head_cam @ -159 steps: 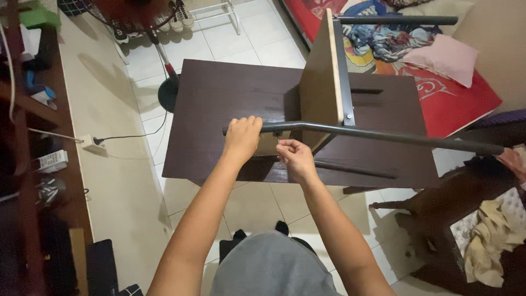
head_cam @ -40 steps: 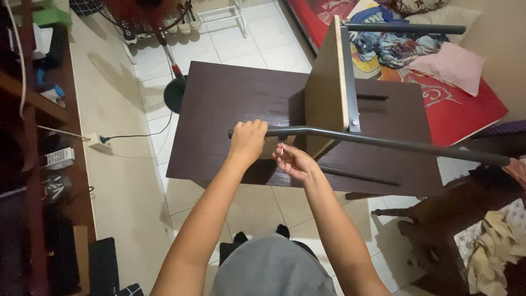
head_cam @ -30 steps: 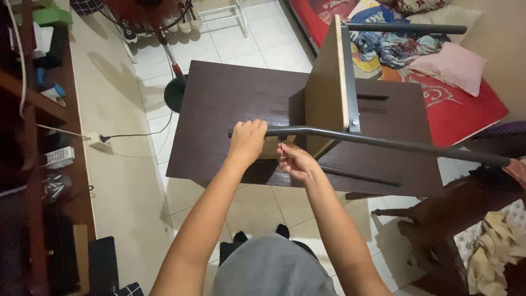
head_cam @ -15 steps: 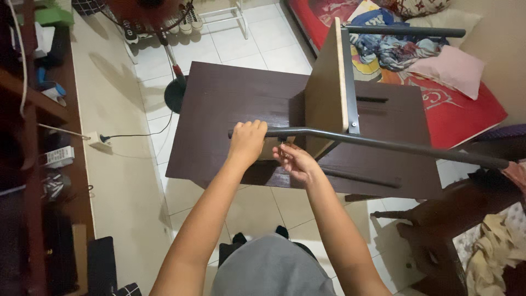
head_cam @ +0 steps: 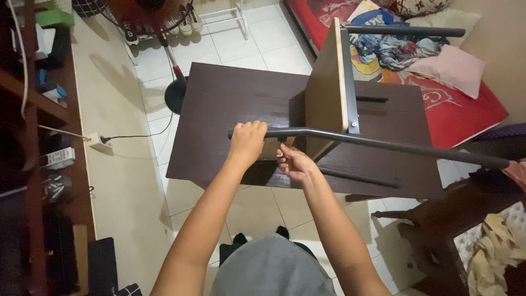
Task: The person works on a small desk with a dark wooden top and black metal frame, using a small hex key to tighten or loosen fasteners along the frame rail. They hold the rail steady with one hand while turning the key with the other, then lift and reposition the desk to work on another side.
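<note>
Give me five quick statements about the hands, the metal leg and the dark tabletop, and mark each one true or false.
1. The left hand is closed around the grey metal tube leg. True.
2. The right hand holds a hammer. False: no hammer shows; its fingers work just under the tube, beside the left hand.
3. The dark brown tabletop lies flat on the tiled floor. True.
4. The light wooden panel lies flat on the tabletop. False: it stands on edge, upright from it.
5. A pink pillow lies on the red mattress. True.
</note>
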### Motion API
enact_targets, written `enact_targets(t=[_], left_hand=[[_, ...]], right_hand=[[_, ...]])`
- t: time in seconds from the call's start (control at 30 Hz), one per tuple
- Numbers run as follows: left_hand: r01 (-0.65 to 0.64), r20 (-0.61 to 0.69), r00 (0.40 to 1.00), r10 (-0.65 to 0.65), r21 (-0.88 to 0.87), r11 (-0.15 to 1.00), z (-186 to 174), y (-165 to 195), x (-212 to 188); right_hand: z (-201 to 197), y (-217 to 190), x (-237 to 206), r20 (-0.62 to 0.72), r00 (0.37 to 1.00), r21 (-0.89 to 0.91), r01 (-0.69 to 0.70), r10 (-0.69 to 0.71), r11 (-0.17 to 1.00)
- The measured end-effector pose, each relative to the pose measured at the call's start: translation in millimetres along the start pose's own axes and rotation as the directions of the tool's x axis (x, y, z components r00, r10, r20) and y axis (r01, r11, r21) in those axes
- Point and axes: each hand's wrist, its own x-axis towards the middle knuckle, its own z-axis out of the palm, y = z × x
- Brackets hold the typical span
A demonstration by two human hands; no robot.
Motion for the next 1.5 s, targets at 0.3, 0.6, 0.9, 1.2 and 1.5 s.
enact_targets(t=[0.3,0.6,0.9,1.2,1.5], left_hand=[[0.008,0.033,0.999,-0.008,-0.001,1.0,-2.7,0.1,-1.3],[0.015,0.028,1.0,-0.014,-0.028,1.0,-4.9,0.0,1.4],[-0.002,0.001,1.0,0.002,0.008,1.0,0.2,-3.0,3.9],[0.002,0.004,1.0,-0.002,-0.014,1.0,5.6,-2.7,2.9],[-0.013,0.001,1.0,0.013,0.008,1.0,5.3,-4.1,1.3]], right_hand=[[7.6,4.8,-0.5,-0.074,0.997,-0.014,-0.003,0.002,1.0],[4.4,1.7,-1.8,-0.011,0.995,-0.026,0.101,-0.101,0.995],[1.6,-1.5,-7.1,0.152,0.985,0.099,0.073,-0.088,0.992],[6.3,0.0,-9.1,0.067,0.994,0.019,0.084,-0.085,0.996],[1.5,-8.0,-7.2,0.013,0.999,-0.129,0.044,-0.043,0.991]])
